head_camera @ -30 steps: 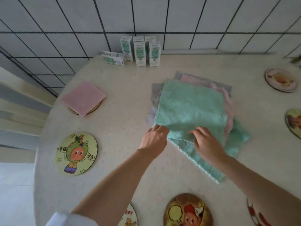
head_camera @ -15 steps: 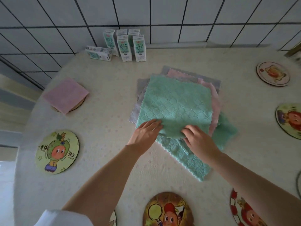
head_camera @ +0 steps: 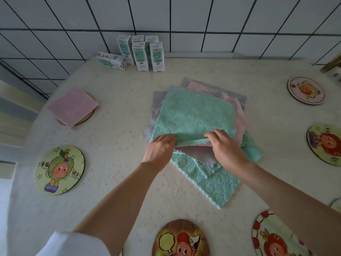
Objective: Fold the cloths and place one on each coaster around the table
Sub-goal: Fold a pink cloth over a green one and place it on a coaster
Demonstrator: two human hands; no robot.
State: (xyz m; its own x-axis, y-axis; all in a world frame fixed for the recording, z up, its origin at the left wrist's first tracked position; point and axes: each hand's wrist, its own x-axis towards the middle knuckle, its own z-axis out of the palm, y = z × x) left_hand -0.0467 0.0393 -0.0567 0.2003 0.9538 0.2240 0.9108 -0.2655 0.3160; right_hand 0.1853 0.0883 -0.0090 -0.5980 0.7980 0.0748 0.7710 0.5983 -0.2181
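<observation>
Cloth on top of the pile, the green one, lies at the table's centre, and both hands pinch its near edge: the left hand at the near-left corner, the right hand further along the hem, each closed on the fabric and raising it a little off the pile. Under it sit pink, grey and another green cloth, askew and overlapping.

The likely trouble is drag. The fluffy weave may cling, so the layer below could lift or slide with the top cloth and scatter the pile. Uneven pinches would give a crooked fold, with corners failing to meet. A loose fold could also spring open when carried out to a coaster.

One folded pink cloth already covers a coaster at ten o'clock. Bare coasters show at eight o'clock, six o'clock, five o'clock, three o'clock and two o'clock.

The table wears a pale, faintly dotted covering, soft enough to wrinkle. Milk cartons stand at twelve o'clock, one lying flat, against a wall of white tiles with dark grout.
</observation>
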